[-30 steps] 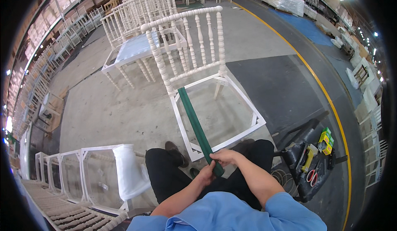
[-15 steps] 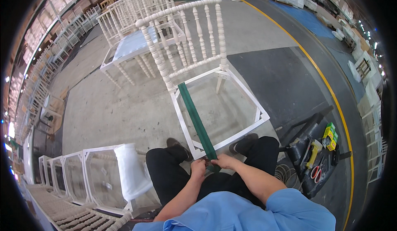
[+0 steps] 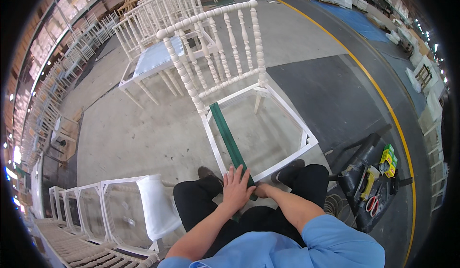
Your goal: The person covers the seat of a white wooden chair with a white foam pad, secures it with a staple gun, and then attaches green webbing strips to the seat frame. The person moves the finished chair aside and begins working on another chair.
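The floor is grey concrete (image 3: 134, 138) with a darker patch (image 3: 330, 95) and a curved yellow line (image 3: 383, 100); rows of white chairs (image 3: 148, 23) fill the big hall. The green webbing strap (image 3: 229, 141) lies across the open seat of the white wooden spindle-back chair frame (image 3: 225, 52). The left hand (image 3: 236, 189) presses flat, fingers spread, on the strap's near end. The right hand (image 3: 262, 190) is closed beside it, touching the strap; its exact grip I cannot tell.

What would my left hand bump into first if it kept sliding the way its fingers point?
The left hand lies flat on the green strap, fingers pointing along it. Going straight on, it would probably follow the strap to the white chair's back seat rail; depth is hard to judge.
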`<state>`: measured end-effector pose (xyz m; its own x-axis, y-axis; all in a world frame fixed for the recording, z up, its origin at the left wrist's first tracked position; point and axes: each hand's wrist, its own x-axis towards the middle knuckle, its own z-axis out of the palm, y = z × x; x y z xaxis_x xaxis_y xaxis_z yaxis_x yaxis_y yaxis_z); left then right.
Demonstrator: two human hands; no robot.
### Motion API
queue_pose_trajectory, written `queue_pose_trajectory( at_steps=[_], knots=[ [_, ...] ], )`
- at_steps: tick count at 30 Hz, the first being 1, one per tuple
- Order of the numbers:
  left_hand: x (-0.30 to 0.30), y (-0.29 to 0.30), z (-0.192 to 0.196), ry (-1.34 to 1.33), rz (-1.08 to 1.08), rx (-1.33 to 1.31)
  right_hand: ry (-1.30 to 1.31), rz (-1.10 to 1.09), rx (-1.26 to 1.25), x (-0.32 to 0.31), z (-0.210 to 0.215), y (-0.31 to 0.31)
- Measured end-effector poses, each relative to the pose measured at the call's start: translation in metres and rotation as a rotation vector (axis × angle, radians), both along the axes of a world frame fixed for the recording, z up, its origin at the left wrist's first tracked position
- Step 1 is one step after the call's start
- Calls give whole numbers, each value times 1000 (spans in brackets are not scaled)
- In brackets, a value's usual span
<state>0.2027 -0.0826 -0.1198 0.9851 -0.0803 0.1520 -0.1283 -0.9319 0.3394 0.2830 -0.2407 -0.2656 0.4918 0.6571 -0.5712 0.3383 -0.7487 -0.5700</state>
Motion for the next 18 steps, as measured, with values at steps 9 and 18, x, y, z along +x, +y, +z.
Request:
queue_pose_trajectory(
  at_steps=[9, 18],
  knots=[
    [17, 17, -30, 181, -156, 263, 0, -389, 10, -13, 32, -8],
    [27, 7, -29, 133, -185, 194, 1505, -1449, 494, -30, 8, 6]
  ],
)
